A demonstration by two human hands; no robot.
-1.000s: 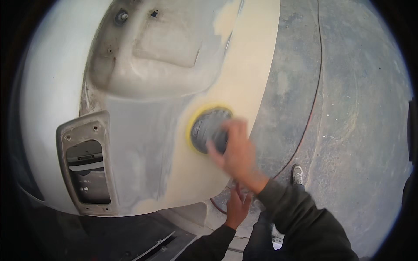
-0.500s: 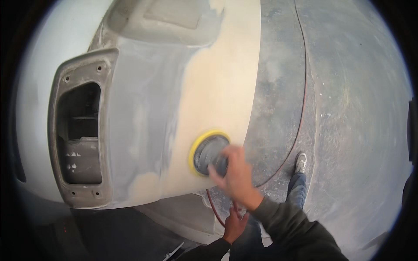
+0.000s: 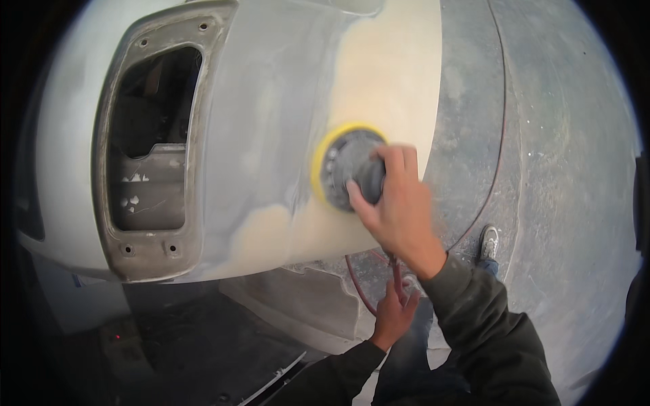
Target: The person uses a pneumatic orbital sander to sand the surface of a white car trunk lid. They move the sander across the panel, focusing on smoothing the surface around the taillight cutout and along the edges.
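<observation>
My right hand [image 3: 406, 210] grips a round dark-grey sander [image 3: 352, 166] with a yellow pad rim. The pad lies against the bare cream-and-grey body panel [image 3: 271, 122], on the border between the grey and the cream patches. Lower down, my left hand [image 3: 395, 317] has its fingers wrapped around a red hose [image 3: 397, 274], just below my right wrist. Part of the hose there is hidden behind that wrist.
A framed opening [image 3: 152, 142] with bolt holes lies left in the panel. The hose runs across the grey floor [image 3: 562, 149] at right. A shoe [image 3: 489, 242] stands near it. Dark parts and a grey curved piece [image 3: 298, 304] lie below the panel edge.
The sander and my right hand have moved up the panel. My left hand has shifted up and right with the hose. The whole view has also shifted, showing more below the panel.
</observation>
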